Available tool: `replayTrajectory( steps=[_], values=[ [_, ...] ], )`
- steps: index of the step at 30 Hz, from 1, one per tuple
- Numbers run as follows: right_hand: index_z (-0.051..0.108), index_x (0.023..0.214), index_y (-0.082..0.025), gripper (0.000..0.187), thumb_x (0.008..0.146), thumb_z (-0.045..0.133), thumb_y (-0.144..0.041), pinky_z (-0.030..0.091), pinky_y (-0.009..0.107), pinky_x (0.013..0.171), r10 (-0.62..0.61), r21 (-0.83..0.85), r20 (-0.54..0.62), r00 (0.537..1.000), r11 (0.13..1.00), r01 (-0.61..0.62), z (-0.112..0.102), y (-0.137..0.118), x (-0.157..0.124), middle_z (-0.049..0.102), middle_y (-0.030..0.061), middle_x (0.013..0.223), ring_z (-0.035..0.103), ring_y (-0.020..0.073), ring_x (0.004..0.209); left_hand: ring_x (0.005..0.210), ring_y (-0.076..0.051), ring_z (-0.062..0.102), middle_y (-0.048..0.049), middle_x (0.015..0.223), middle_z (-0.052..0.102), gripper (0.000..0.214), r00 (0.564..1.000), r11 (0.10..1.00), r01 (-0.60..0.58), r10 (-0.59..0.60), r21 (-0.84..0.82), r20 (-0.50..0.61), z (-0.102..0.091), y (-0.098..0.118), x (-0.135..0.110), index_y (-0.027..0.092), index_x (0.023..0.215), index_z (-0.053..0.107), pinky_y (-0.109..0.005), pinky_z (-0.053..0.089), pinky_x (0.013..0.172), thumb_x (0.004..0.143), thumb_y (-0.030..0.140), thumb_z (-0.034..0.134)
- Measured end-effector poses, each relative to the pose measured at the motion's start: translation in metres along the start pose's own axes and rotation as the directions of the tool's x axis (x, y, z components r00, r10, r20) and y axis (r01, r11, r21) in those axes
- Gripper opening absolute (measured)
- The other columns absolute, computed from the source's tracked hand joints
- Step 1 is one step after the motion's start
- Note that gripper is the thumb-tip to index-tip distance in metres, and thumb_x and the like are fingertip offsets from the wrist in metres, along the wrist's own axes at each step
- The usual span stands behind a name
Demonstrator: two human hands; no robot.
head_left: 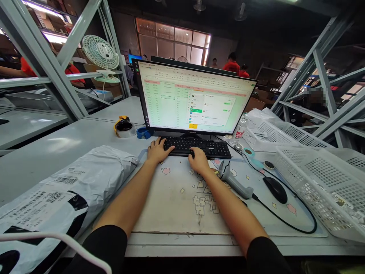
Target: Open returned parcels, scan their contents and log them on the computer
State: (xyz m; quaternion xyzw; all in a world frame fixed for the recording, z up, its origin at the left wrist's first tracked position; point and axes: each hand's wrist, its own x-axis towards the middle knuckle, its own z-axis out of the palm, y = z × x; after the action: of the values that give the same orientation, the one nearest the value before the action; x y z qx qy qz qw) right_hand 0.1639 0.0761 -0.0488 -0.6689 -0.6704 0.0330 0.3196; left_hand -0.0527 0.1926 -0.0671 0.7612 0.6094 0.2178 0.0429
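Both hands are at a black keyboard (182, 146) below a lit monitor (171, 110), which shows a spreadsheet with a chat window over it. My left hand (157, 151) lies on the keyboard's left end, fingers spread over the keys. My right hand (199, 160) rests at the lower middle edge, its fingers bent over the keys and holding nothing. Beside my right forearm a grey barcode scanner (235, 182) lies on the printed desk mat (171, 205). Farther right is a black mouse (275, 189); neither hand touches it.
A white plastic parcel (65, 190) with labels fills the left side. Behind it stand a tape dispenser (124, 128) and blue tape roll (143, 133). White perforated baskets (316, 179) line the right. The scanner's black cable (296, 229) loops over the mat. Metal frames rise on both sides.
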Motion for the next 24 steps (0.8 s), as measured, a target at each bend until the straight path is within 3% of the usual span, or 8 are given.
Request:
replayTrajectory(
  steps=[5,9,12,16,24],
  values=[
    [0.062,0.142,-0.01,0.048,0.098,0.048,-0.023,0.037,0.048,0.124,0.03,-0.008,-0.075,0.997,0.999,-0.031,0.024,-0.003,0.007,0.06,0.0186,0.151,0.049,0.0322,0.144,0.15,-0.043,0.04,-0.0097,0.173,0.037,0.086,1.0,1.0,0.025,-0.025,-0.01,0.0,0.001,-0.007,0.001,0.025,0.162,0.048,-0.056,0.041,0.121,0.096,0.08,0.043],
    [0.061,0.142,-0.009,0.05,0.096,0.048,-0.024,0.034,0.051,0.125,0.009,-0.028,-0.144,0.989,1.0,-0.013,0.035,0.008,0.005,0.058,0.0197,0.153,0.047,0.0334,0.145,0.151,-0.042,0.04,-0.0098,0.173,0.037,0.091,0.999,0.998,0.034,-0.034,-0.045,0.001,-0.001,-0.006,-0.001,0.024,0.166,0.041,-0.055,0.039,0.123,0.094,0.081,0.046],
    [0.058,0.145,-0.007,0.053,0.096,0.049,-0.025,0.033,0.053,0.126,0.02,-0.054,-0.117,0.993,0.998,-0.026,0.042,0.012,0.004,0.055,0.0215,0.156,0.044,0.0352,0.148,0.153,-0.043,0.037,-0.009,0.174,0.035,0.091,0.999,0.997,0.041,-0.04,-0.066,0.02,-0.003,-0.002,-0.003,0.029,0.168,0.038,-0.058,0.038,0.123,0.094,0.082,0.048],
    [0.057,0.147,-0.006,0.055,0.097,0.051,-0.027,0.025,0.054,0.13,0.057,-0.103,-0.05,0.997,0.993,-0.062,0.046,0.012,0.003,0.046,0.0217,0.165,0.035,0.0375,0.155,0.154,-0.046,0.033,-0.007,0.177,0.03,0.083,0.998,0.998,0.016,-0.013,-0.055,0.053,-0.003,0.003,-0.006,0.036,0.163,0.047,-0.062,0.037,0.122,0.094,0.083,0.048],
    [0.045,0.161,-0.011,0.062,0.104,0.05,-0.035,0.013,0.057,0.132,0.09,-0.167,0.076,0.993,0.983,-0.077,0.04,0.005,0.001,0.032,0.0191,0.175,0.021,0.0372,0.163,0.155,-0.045,0.033,-0.0082,0.177,0.029,0.083,0.999,1.0,-0.01,0.011,-0.028,0.052,-0.001,0.005,-0.007,0.032,0.16,0.051,-0.061,0.036,0.123,0.095,0.083,0.044]
  ],
)
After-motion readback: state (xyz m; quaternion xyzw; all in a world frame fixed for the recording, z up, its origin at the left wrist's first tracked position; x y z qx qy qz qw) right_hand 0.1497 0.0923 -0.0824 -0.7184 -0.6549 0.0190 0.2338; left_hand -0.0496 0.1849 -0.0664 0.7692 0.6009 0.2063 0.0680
